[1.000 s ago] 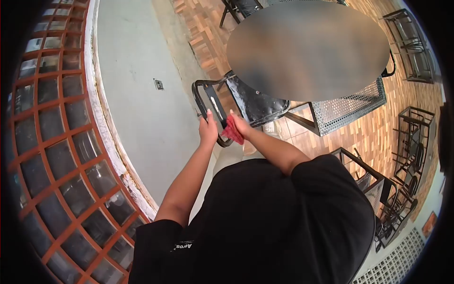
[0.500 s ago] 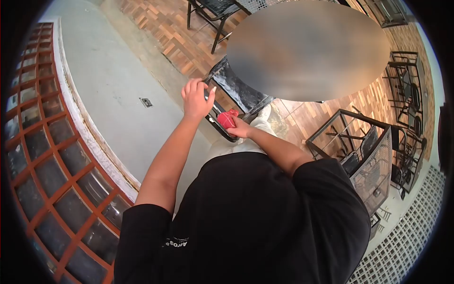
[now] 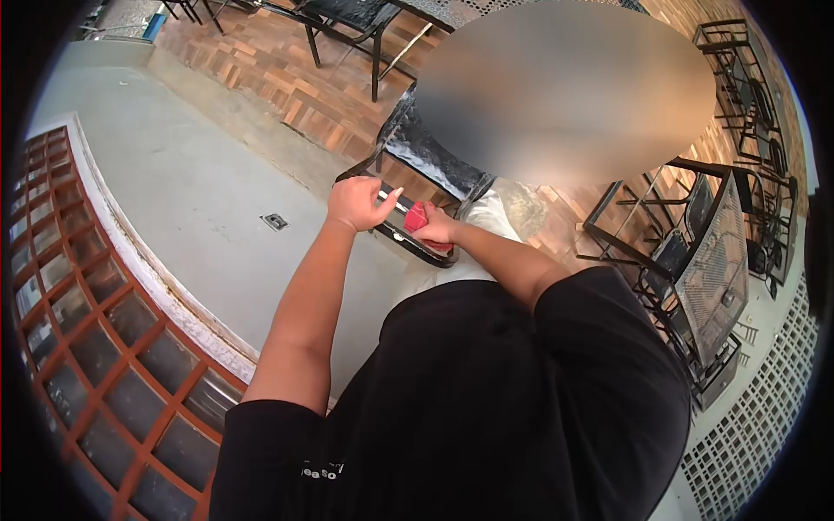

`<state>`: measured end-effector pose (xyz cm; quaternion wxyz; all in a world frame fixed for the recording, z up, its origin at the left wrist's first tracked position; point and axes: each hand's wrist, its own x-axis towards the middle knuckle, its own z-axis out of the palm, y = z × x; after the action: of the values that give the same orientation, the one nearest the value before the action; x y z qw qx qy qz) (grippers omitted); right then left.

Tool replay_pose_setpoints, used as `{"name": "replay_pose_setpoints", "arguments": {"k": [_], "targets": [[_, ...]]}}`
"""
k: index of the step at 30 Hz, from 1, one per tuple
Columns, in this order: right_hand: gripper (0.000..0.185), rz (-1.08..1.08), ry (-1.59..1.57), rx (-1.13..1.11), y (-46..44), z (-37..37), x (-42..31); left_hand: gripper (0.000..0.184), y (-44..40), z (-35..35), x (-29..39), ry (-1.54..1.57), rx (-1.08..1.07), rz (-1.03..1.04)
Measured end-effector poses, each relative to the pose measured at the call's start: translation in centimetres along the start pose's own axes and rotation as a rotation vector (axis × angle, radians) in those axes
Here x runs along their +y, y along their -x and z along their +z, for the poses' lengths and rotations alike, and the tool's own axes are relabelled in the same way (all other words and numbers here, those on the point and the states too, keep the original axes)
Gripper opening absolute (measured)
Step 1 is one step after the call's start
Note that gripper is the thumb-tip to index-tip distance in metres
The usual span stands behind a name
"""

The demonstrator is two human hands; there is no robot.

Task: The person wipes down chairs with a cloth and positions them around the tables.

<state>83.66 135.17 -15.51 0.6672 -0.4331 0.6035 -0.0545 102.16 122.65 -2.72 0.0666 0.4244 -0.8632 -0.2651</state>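
Note:
A black metal chair (image 3: 433,165) stands before me, its scuffed seat shiny and its backrest frame (image 3: 393,233) closest to my body. My left hand (image 3: 354,205) is at the left end of the backrest, fingers curled over the rail and thumb stretched out. Bunched in my right hand (image 3: 440,229) is a red cloth (image 3: 416,216), pressed on the backrest near its right end. Part of the seat is hidden by a blurred oval.
A pale wall (image 3: 200,165) with a socket (image 3: 274,222) and a red lattice (image 3: 130,321) lie to the left. Another black chair (image 3: 352,13) stands ahead. On the right are a mesh-topped table (image 3: 714,276) and several dark chairs.
My left hand has gone from beside the backrest to over its left end and its fingers have curled. The cloth has moved onto the backrest. The view has shifted.

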Motion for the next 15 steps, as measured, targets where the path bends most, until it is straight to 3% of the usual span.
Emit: {"name": "replay_pose_setpoints", "arguments": {"k": [8, 15], "targets": [[0.118, 0.024, 0.144, -0.016, -6.8, -0.6, -7.1, 0.038, -0.6, -0.1, 0.0, 0.036, 0.004, 0.026], [0.111, -0.091, 0.263, -0.084, -15.1, 1.6, -9.9, 0.03, -0.3, 0.4, -0.3, 0.132, 0.074, 0.069]]}}
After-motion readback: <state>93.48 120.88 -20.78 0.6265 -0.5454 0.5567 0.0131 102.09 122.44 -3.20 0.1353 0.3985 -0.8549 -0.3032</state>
